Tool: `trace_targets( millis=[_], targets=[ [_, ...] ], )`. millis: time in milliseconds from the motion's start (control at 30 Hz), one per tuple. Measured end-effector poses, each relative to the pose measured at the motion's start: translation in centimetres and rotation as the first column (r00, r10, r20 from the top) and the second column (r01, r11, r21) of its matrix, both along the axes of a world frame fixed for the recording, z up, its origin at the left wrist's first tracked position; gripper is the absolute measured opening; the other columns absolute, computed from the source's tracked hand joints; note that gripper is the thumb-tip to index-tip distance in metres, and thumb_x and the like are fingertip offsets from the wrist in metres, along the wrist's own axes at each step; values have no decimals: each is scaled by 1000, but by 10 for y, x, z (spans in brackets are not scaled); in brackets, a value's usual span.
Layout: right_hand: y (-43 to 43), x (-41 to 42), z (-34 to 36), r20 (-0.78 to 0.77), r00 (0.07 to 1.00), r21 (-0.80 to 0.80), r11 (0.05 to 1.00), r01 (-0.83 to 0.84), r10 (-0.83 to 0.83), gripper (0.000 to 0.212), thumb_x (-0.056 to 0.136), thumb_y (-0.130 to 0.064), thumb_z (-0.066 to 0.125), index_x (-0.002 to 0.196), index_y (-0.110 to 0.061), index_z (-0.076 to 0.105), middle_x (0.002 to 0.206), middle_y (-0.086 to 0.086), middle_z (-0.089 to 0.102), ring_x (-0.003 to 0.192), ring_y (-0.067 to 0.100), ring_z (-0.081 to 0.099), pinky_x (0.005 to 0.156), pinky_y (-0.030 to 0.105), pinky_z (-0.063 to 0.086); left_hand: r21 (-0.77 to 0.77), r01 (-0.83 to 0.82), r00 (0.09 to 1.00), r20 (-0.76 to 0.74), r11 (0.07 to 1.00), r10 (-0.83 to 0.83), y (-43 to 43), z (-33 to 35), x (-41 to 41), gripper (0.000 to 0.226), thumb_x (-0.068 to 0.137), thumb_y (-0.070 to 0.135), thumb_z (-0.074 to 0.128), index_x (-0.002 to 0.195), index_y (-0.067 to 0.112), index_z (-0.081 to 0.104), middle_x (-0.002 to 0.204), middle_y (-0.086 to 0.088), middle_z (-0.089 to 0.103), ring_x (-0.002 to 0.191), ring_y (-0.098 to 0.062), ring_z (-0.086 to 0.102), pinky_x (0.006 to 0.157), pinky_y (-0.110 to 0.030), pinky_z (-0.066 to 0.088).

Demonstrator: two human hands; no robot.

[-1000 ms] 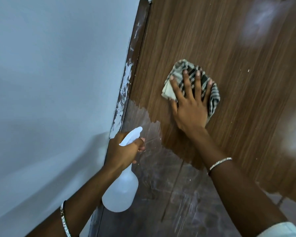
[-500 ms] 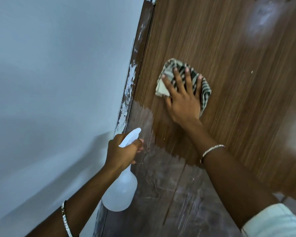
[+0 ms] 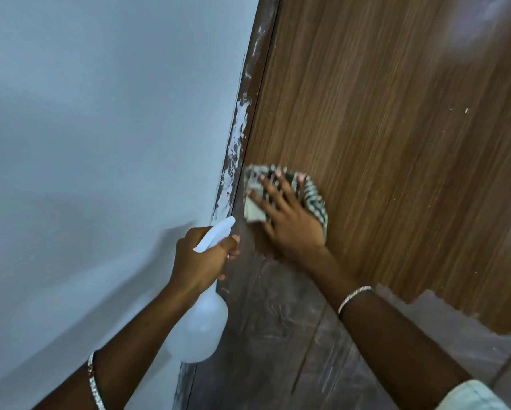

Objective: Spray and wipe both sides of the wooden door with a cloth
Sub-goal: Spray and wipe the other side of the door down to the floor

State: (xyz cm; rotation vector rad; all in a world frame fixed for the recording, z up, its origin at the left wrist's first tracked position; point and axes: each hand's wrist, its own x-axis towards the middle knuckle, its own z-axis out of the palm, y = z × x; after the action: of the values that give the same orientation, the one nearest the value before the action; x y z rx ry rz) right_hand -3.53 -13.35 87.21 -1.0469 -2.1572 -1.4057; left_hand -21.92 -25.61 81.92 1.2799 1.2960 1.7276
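Note:
The wooden door fills the right half of the view, its grain running top to bottom. My right hand lies flat with spread, straight fingers on a striped cloth, pressing it against the door close to the door's left edge. My left hand grips the neck of a white spray bottle, nozzle pointing up toward the door frame; the bottle's body hangs below the hand. The hand and cloth are motion-blurred.
A pale blue wall takes up the left half. The dark door frame between wall and door is streaked with white paint. Dark grey floor tiles lie below the door.
My right hand has slid the cloth down and to the left, toward the door's edge by the frame. The left hand still holds the bottle in about the same place.

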Motion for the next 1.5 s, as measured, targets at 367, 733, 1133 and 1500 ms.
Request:
trace_targets(
  millis=[367,733,1133,1500],
  targets=[
    [20,-43,-13,-60,998,42,999,-30,32,69,106,-41,38,166,-23,10,173,10,0,159,36,-7,125,58,-13,-10,25,999,37,1000,-24,18,-9,-25,8,89,19,71,91,13,75,77,-4,75,78,-22,71,51,-28,57],
    [27,-56,37,-204,978,-7,999,-42,39,65,106,-49,20,166,-28,10,174,5,3,159,31,-7,128,54,3,-26,33,999,14,999,-33,34,-17,-39,7,93,20,69,93,15,73,85,-13,74,83,-33,71,51,-26,56],
    [24,-58,-111,-59,998,39,999,-27,29,76,104,-39,50,166,-17,12,173,13,7,159,38,2,125,62,-2,22,48,999,-3,999,-48,45,-28,-44,8,90,17,69,88,16,76,77,-8,74,77,-29,71,49,-28,52],
    [30,-80,-10,-346,938,61,998,-1,22,63,109,-45,35,166,-29,13,174,5,2,160,32,-5,125,61,-6,62,-1,1000,9,998,1,41,-43,-49,10,90,19,73,80,19,75,75,-12,73,70,-36,69,54,-50,58]
  ],
)
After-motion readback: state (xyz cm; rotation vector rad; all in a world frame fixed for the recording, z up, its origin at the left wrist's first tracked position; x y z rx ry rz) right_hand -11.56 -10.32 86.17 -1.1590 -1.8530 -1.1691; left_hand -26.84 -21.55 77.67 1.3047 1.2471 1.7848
